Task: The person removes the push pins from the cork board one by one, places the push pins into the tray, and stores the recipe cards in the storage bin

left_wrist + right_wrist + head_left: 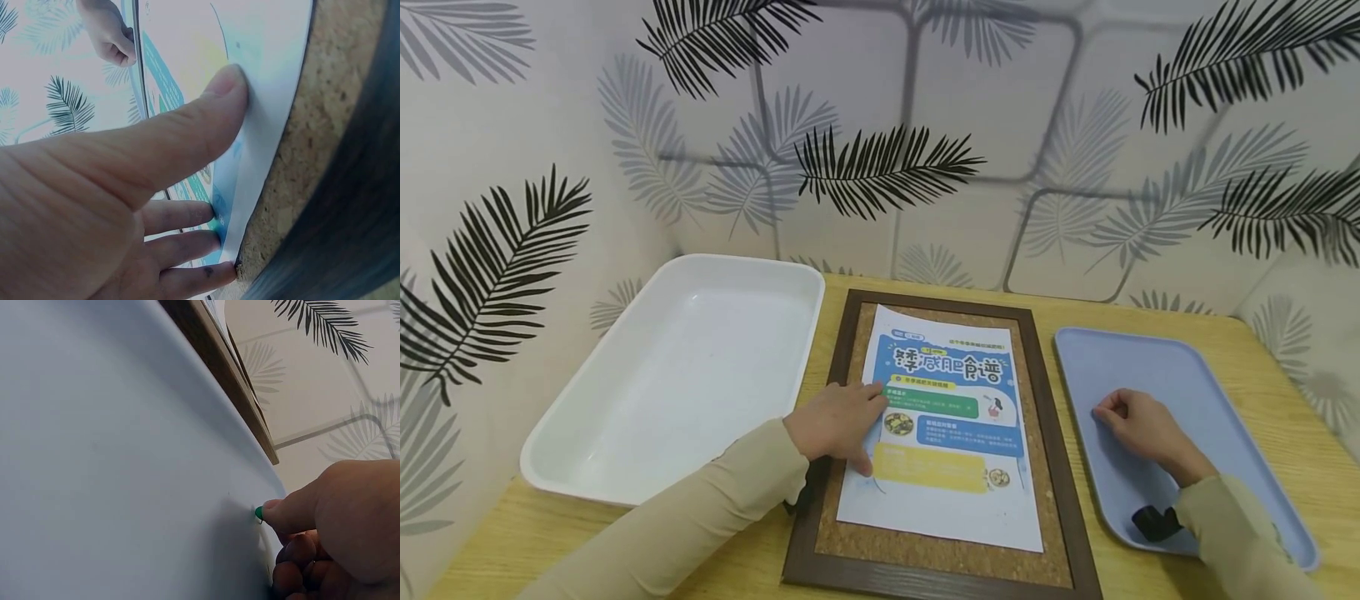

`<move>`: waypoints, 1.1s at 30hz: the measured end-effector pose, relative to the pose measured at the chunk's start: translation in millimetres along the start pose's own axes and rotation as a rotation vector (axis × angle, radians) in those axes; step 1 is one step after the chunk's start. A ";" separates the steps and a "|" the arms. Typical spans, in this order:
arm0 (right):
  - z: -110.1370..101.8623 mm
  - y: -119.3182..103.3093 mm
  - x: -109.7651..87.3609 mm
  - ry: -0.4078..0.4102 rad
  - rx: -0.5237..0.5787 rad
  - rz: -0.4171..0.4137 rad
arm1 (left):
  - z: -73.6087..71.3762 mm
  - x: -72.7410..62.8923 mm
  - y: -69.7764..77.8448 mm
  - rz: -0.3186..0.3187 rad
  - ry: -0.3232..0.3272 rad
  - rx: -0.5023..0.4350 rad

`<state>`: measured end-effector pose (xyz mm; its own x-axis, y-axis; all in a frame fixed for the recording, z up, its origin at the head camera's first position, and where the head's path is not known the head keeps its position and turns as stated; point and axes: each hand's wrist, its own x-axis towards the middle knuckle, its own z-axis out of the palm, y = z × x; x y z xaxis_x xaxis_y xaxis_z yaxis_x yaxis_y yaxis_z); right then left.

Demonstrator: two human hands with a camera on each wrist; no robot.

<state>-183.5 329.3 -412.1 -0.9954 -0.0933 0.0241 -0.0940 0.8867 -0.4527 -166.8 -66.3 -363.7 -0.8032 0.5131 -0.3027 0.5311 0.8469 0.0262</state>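
A printed poster (934,518) with blue, green and yellow text blocks lies on a cork board (865,548) in a dark brown frame. My left hand (841,423) rests on the poster's left edge, thumb and fingers spread. In the left wrist view, the thumb (206,125) presses the white margin beside bare cork. My right hand (1146,425) is over the blue tray (1138,358), near its left rim. Between thumb and finger it pinches a small green pushpin (259,513), mostly covered by the fingertips in the right wrist view.
A large white tray (700,375) stands on the left of the wooden table (1326,500), close to the board. Leaf-patterned walls (880,100) rise behind and at both sides. A black wrist camera (1156,523) sits at the right sleeve.
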 end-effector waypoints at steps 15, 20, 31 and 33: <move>-6.3 0.7 3.6 0.007 0.000 0.029 | -0.9 1.4 -0.6 -0.001 -0.002 -0.006; -4.7 -3.1 3.5 0.026 0.016 0.034 | -0.4 0.1 -0.5 0.000 -0.007 -0.041; 6.2 -24.1 4.8 0.071 0.076 -0.060 | -0.1 -0.6 -1.5 0.000 -0.003 -0.076; 6.3 -30.1 2.8 0.054 0.086 -0.074 | 0.1 -0.2 -0.8 0.003 -0.005 -0.071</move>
<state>-183.3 299.5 -404.0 -0.9857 -0.1302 0.1072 -0.1673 0.8359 -0.5228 -167.0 -67.2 -363.7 -0.8003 0.5146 -0.3076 0.5125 0.8535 0.0943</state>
